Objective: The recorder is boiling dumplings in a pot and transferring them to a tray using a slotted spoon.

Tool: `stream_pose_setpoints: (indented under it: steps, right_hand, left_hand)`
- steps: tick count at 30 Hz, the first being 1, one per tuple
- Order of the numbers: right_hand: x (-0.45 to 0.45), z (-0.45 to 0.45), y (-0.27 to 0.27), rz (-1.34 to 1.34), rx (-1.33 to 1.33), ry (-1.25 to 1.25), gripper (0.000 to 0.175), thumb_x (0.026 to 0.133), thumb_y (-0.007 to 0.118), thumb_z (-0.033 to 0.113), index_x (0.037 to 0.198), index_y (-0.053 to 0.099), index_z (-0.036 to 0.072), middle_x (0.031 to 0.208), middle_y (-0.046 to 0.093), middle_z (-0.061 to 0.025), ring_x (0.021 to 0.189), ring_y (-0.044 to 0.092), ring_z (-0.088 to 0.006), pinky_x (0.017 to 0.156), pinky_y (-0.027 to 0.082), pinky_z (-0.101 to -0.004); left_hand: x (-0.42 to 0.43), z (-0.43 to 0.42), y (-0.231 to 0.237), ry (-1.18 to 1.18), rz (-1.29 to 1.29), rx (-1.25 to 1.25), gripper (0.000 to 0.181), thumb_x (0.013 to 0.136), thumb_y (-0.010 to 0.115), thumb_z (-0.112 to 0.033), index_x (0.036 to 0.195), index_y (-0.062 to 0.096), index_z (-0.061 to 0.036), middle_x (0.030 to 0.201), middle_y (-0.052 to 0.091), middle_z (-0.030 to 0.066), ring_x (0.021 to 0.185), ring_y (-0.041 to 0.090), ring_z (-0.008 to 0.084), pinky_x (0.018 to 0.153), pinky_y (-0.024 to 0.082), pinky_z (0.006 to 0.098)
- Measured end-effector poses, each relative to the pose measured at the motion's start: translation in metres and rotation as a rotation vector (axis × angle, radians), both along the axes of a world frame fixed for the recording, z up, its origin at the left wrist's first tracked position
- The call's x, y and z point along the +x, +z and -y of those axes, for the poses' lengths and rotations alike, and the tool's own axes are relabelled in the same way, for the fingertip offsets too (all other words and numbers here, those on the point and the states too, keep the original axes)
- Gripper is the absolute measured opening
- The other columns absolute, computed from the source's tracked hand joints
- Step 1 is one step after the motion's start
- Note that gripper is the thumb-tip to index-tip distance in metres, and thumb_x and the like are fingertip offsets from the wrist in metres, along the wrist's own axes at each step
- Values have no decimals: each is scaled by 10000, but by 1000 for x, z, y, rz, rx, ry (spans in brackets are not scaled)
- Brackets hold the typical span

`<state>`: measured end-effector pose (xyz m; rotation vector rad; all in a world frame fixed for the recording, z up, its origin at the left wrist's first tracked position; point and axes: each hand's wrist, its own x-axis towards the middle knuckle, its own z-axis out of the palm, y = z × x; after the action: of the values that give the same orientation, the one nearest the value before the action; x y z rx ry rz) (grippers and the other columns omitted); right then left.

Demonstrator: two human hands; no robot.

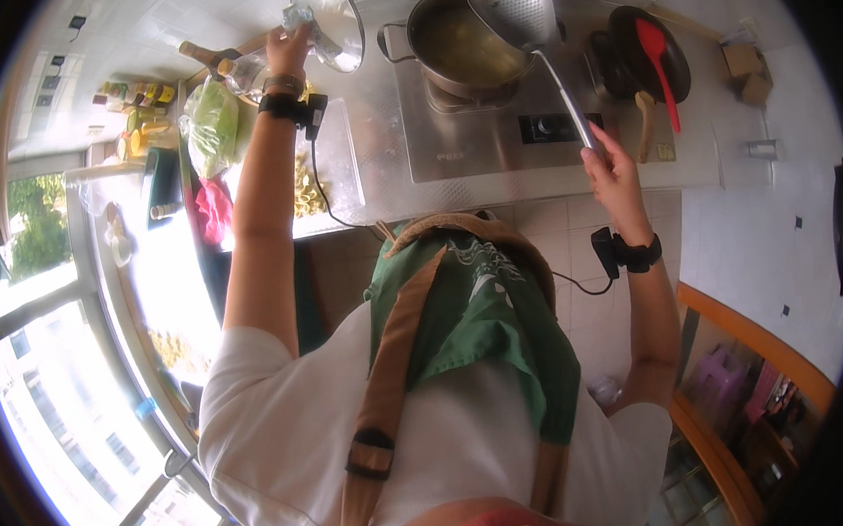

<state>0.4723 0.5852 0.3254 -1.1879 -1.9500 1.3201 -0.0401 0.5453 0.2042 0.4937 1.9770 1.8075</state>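
My right hand (611, 166) grips the long handle of a metal skimmer (513, 9). The perforated bowl of the skimmer is raised over the right part of a steel pot (392, 44), covering some of its rim. Pale pieces in cloudy yellowish liquid (458, 46) show inside the pot, which stands on a steel cooktop (459, 145). To the left, my left hand (289, 49) is closed around a crumpled plastic packet (299, 16), whose contents I cannot make out. Just beyond the packet a glass lid (346, 33) stands on edge.
A dark pan (680, 75) with a red spatula (655, 48) lies right of the cooktop. Bottles (240, 70) and a bag of green vegetables (211, 120) crowd the left side near my forearm. Pale curled pieces (309, 190) lie on the left counter. Cables run from both wrist straps.
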Motion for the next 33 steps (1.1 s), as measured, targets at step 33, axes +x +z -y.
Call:
stream_pose_setpoints:
  steps: [33]
  right_hand:
    - [-54,95,-16,366,594,-280,439,845,552,76,1269,470,157,693,536,-60,537,525,-172,491,427,-294]
  left_hand:
    - [-20,-88,-153,-320,-523,-827,619,622,682,-430,1109,552,-72,1097,579,187,1026,554,313,878,436,377]
